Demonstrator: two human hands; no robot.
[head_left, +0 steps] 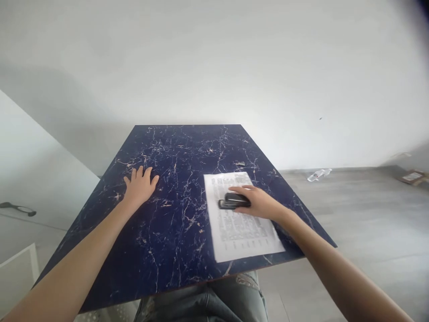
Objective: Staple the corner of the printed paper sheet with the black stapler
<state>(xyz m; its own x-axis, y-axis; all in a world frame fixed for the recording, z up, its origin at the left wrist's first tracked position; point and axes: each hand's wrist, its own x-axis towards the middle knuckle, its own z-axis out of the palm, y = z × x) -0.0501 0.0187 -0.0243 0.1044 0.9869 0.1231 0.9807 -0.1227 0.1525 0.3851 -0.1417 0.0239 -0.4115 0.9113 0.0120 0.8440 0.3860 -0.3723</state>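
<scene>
My right hand (pixel 258 202) is wrapped round a black stapler (pixel 236 201), its front end pointing left over the printed paper (pixel 248 241). Whether the stapler touches the sheet or hovers just above it, I cannot tell. The paper lies at the right front of the blue marbled table (pixel 174 179); its print is too blurred to read. On the left side of the tabletop, my left hand (pixel 139 185) rests flat with fingers spread, holding nothing. Beyond the paper's far edge lies a small greyish piece (pixel 241 163), too small to name.
A white wall (pixel 214 62) stands behind the table. On the grey floor (pixel 301 197) to the right are a crumpled clear plastic item (pixel 319 174) and a brown box (pixel 413 176). A dark looped object (pixel 18 208) is at far left, above a pale framed panel (pixel 20 277).
</scene>
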